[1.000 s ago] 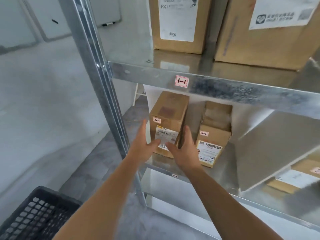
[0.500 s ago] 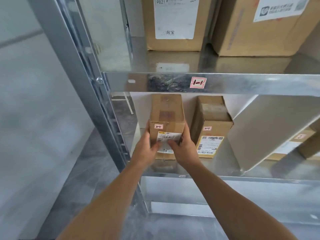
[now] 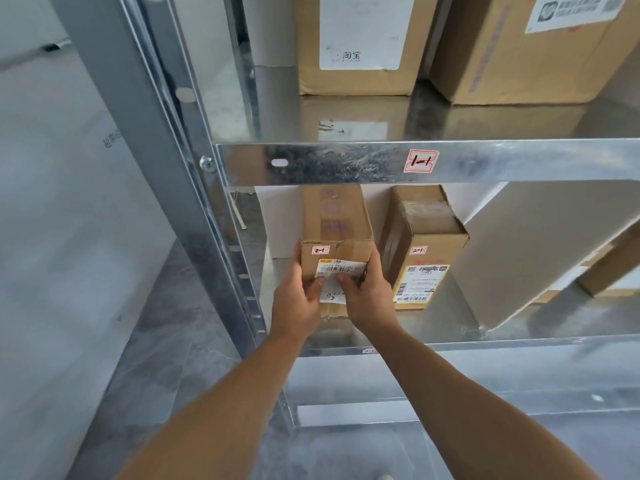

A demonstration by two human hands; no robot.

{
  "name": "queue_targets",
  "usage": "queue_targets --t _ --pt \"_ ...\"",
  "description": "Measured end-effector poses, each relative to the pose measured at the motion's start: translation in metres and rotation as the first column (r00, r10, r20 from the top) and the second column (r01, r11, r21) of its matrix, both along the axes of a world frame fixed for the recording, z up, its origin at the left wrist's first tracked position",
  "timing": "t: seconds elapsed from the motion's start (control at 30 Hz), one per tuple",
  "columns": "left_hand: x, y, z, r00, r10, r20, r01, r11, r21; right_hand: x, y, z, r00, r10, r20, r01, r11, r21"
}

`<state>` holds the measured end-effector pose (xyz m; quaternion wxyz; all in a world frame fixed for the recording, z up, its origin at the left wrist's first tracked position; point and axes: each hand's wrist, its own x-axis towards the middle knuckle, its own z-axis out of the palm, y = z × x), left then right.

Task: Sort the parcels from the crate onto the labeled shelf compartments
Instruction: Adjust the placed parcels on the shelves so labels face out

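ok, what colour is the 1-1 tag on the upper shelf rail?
1-1 tag: pale pink, red border, black handwriting. Head view.

Both forearms reach forward; left hand [image 3: 298,299] and right hand [image 3: 369,299] clasp the parcel [image 3: 336,223] from either side, thumbs in front.

Brown parcel [image 3: 336,216] with white label [image 3: 341,268]; silver shelf [image 3: 346,163].
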<state>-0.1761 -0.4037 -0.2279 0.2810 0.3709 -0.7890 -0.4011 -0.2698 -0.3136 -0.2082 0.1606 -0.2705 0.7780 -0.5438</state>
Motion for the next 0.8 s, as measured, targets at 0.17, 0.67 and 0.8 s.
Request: queue_targets --t 0.17,0.67,0.8 --pt "-0.005 0.002 0.002 1.000 0.025 -0.019 -0.025 0.999 -0.021 -0.001 -0.005 -0.001 1.000 -0.021 -0.002 0.021 1.000 0.006" --pt "-0.002 0.001 0.000 0.999 -0.036 -0.019 0.036 0.999 0.038 -0.006 0.006 0.005 0.999 0.053 0.008 -0.053 0.998 0.044" --pt "0.001 0.003 0.002 1.000 -0.022 -0.016 0.023 0.998 0.060 -0.001 0.009 0.003 0.999 0.039 0.013 -0.039 0.998 0.041"
